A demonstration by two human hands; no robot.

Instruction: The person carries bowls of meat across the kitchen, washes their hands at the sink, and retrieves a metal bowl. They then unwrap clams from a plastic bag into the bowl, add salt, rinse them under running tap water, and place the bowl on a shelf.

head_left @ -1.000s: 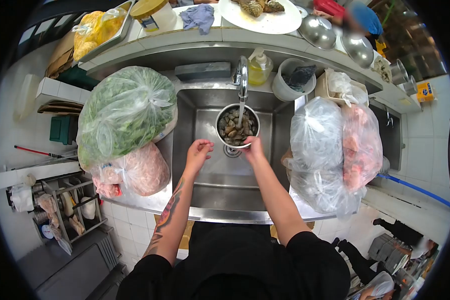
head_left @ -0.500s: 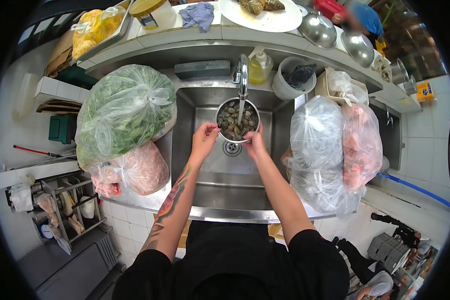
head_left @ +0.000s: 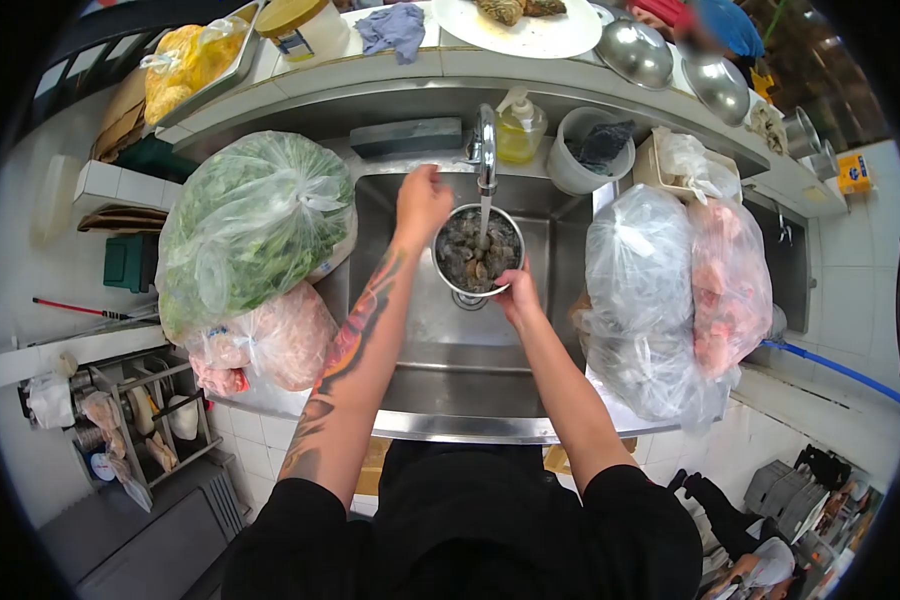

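A round metal bowl (head_left: 438,262) is held over the sink drain, with shellfish that look like clams (head_left: 478,268) under water in it. My right hand (head_left: 517,293) grips its lower right rim. From the tap (head_left: 486,150) a stream runs straight into the bowl, and the water's surface is churned. My left hand (head_left: 424,205) is raised off the bowl, left of the tap and apart from it. Its fingers are curled in, and nothing shows in them.
Around the steel sink (head_left: 440,395) stand a bag of leafy greens (head_left: 255,225), a bag of pale pink meat (head_left: 288,340), clear bags (head_left: 638,260) and a bag of pink meat (head_left: 727,285). Behind are a soap bottle (head_left: 520,130), a plastic tub (head_left: 568,165) and a grey block (head_left: 405,137).
My left hand has let go of the bowl's left rim and moved up toward the tap. The bowl has shifted slightly down, still in my right hand.
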